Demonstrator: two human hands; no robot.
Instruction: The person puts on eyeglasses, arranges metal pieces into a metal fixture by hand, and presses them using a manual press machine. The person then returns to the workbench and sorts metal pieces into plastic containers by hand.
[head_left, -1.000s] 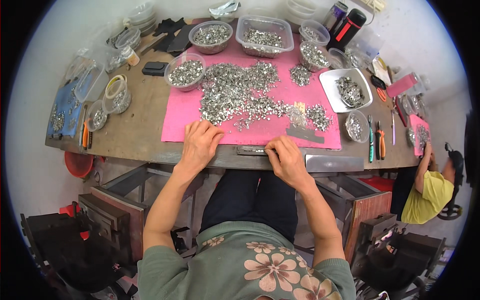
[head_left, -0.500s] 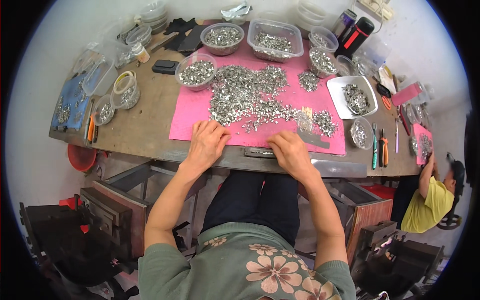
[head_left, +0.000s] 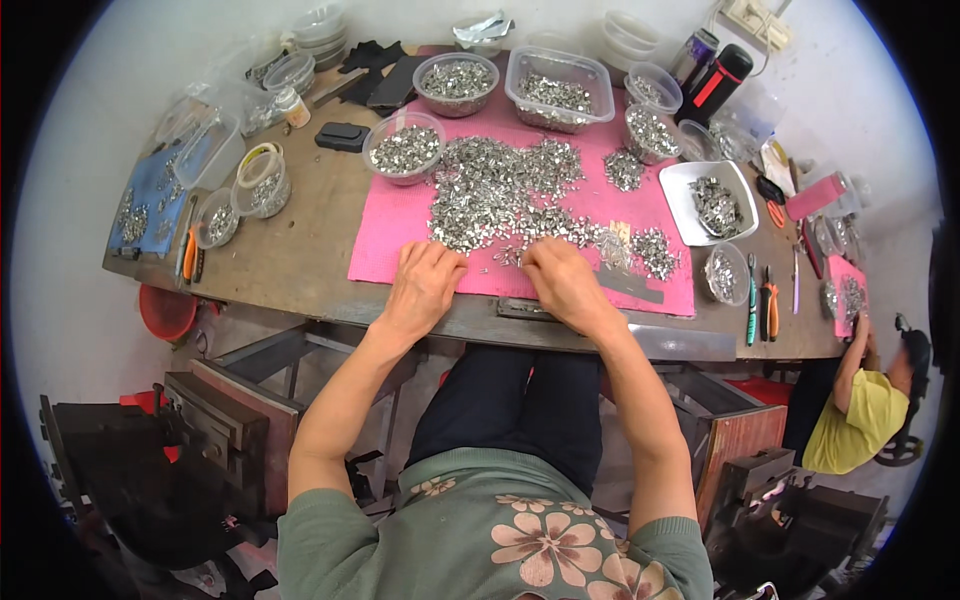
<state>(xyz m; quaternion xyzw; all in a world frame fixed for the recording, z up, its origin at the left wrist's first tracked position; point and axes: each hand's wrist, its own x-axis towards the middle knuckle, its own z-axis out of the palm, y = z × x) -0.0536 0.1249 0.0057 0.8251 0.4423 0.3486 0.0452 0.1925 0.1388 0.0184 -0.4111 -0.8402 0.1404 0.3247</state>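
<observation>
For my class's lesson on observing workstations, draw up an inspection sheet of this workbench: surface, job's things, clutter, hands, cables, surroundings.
Surface: brown workbench, bearing a pink mat.
Job's things: small silvery metal pieces spread loose on the mat; dark narrow block at the bench's front edge.
Clutter: clear bowls of metal pieces, white tray, orange-and-black pliers, black flask.
Hands: left hand at the mat's front edge; right hand by the pile's near edge; anything pinched is too small to tell.
Cables: pale cable by the wall, behind the flask.
Surroundings: co-worker in yellow at right; red basin below, left.
</observation>
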